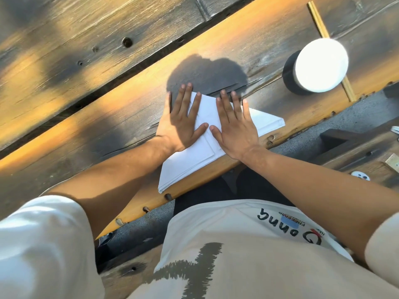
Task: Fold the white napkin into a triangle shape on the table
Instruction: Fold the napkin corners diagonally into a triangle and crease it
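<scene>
Centre of frame, on one wooden table [86, 130]: left hand [183, 124], fingers spread flat, and right hand [235, 130], likewise flat, press one folded white napkin [194, 160]. Upper right: one white-topped black cylinder [313, 67]. Lower right: shirt print [289, 225] reads "FREEEVIR".
</scene>
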Tool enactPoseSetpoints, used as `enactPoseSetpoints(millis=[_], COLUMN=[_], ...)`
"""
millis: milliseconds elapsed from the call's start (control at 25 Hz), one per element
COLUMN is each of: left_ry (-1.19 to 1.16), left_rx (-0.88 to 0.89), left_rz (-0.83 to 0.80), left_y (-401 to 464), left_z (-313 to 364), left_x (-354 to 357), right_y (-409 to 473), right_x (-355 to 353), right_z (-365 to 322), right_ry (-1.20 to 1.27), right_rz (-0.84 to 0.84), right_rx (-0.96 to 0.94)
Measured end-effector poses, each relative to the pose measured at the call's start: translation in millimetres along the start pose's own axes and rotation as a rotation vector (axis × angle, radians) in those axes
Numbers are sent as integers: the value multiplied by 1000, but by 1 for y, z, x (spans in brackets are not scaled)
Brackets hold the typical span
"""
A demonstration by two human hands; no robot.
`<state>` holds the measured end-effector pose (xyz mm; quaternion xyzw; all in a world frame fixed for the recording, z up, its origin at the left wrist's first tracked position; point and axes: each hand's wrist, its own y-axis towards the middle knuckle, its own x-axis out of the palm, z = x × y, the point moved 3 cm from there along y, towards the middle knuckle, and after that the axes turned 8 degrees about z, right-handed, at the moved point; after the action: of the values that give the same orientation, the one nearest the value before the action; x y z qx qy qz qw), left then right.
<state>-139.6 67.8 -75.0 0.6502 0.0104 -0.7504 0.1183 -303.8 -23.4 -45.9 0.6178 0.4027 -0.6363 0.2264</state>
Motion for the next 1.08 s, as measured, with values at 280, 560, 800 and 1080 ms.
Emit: enactPoseSetpoints(millis=[280,560,800,1080], left_ry=[-65,-194,-279,-452], left_rx=[-51,-134,-515,-604], left_rz=[-4,118,40,-144], left_y=[5,14,29,55], left_z=[6,10,-45,-61], left_x=[-3,-29,-67,-60], right_y=[-42,-49,1,47], right_x=[7,-12,-31,-30], right_z=[50,58,-14,-53], right_ry=[37,37,240,359], right_rz=[-9,-11,210,83], right_rx=[174,247,4,-9])
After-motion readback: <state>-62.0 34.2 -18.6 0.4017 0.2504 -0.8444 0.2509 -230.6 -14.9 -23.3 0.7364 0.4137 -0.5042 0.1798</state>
